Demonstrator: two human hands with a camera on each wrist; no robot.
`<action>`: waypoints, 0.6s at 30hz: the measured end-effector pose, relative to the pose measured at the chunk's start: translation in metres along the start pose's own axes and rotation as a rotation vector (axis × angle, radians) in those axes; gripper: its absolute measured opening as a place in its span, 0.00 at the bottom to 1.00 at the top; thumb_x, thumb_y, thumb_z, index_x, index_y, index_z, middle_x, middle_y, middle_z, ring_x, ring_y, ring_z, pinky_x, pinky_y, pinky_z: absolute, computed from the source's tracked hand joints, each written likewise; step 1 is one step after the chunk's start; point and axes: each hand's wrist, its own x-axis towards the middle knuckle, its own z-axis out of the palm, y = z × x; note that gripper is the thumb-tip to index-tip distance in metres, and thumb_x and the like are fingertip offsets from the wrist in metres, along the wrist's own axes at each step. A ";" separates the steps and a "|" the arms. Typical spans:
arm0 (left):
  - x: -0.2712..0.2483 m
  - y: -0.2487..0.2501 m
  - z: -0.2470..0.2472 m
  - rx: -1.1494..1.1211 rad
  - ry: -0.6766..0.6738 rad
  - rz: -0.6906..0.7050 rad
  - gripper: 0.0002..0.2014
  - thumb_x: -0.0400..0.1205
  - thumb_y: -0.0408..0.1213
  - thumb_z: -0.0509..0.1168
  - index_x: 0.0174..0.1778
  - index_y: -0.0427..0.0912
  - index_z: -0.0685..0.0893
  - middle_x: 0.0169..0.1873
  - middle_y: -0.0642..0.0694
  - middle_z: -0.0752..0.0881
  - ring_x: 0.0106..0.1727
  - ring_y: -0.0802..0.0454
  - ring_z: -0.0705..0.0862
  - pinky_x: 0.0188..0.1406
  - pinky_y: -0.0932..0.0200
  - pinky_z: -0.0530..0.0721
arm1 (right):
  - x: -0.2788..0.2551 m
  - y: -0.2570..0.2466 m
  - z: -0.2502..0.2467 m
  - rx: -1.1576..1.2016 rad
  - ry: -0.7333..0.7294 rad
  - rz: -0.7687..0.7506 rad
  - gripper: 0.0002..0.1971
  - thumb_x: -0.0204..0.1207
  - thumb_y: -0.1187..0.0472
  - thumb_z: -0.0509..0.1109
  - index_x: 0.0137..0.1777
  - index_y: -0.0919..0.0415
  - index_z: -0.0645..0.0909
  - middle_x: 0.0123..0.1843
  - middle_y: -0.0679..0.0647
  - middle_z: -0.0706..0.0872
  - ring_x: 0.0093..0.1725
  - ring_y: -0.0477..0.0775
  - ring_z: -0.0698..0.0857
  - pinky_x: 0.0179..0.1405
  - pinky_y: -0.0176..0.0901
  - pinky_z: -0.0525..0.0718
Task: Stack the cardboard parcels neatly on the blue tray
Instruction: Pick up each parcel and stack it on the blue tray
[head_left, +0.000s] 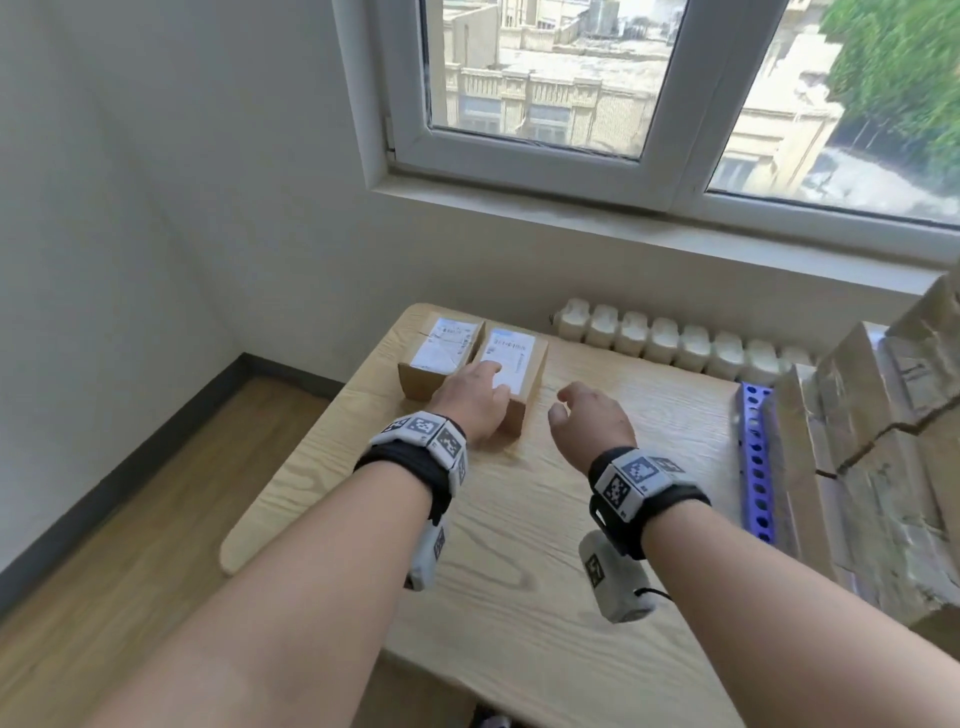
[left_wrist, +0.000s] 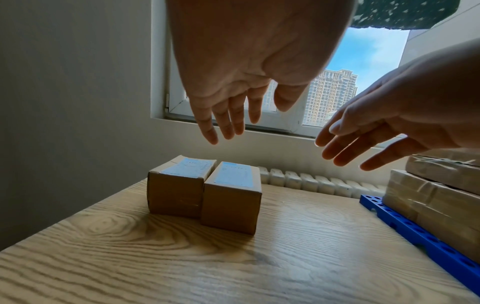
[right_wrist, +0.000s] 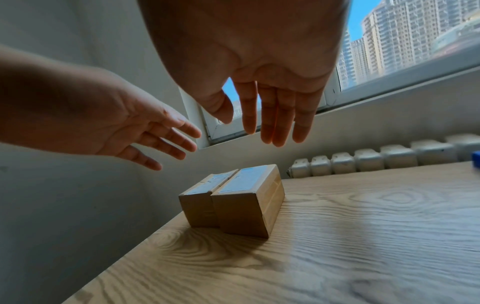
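Note:
Two small cardboard parcels with white labels stand side by side at the table's far left, the left parcel (head_left: 439, 351) (left_wrist: 174, 193) (right_wrist: 197, 207) touching the right parcel (head_left: 522, 364) (left_wrist: 231, 205) (right_wrist: 244, 209). My left hand (head_left: 478, 395) (left_wrist: 226, 119) hovers above them with straight fingers and holds nothing. My right hand (head_left: 576, 410) (right_wrist: 267, 115) hangs in the air just to their right, fingers spread and empty. The blue tray (head_left: 753, 457) (left_wrist: 415, 232) lies at the table's right edge, bearing a tall stack of taped parcels (head_left: 872, 467) (left_wrist: 436, 197).
A white radiator (head_left: 675, 338) (right_wrist: 376, 160) runs behind the wooden table (head_left: 519, 545) under the window. A wall stands close on the left. Bare wood lies between the two parcels and the tray.

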 end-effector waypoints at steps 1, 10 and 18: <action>0.013 -0.003 0.001 -0.004 -0.012 -0.019 0.24 0.88 0.43 0.53 0.82 0.43 0.67 0.80 0.43 0.70 0.80 0.45 0.68 0.79 0.47 0.68 | 0.013 0.000 0.003 0.015 -0.013 0.004 0.20 0.84 0.56 0.57 0.75 0.58 0.74 0.70 0.56 0.81 0.68 0.57 0.79 0.64 0.50 0.78; 0.104 -0.025 0.025 -0.024 -0.116 -0.179 0.26 0.88 0.41 0.54 0.84 0.42 0.61 0.83 0.43 0.66 0.82 0.44 0.65 0.78 0.49 0.65 | 0.093 0.007 0.038 0.152 -0.157 0.116 0.22 0.84 0.56 0.60 0.77 0.58 0.73 0.66 0.56 0.85 0.63 0.57 0.83 0.60 0.49 0.81; 0.129 -0.022 0.049 -0.036 -0.098 -0.216 0.32 0.83 0.38 0.58 0.85 0.45 0.58 0.82 0.42 0.62 0.82 0.42 0.61 0.80 0.43 0.64 | 0.111 0.014 0.049 0.202 -0.244 0.187 0.28 0.84 0.56 0.62 0.83 0.59 0.63 0.72 0.59 0.81 0.70 0.60 0.79 0.60 0.45 0.75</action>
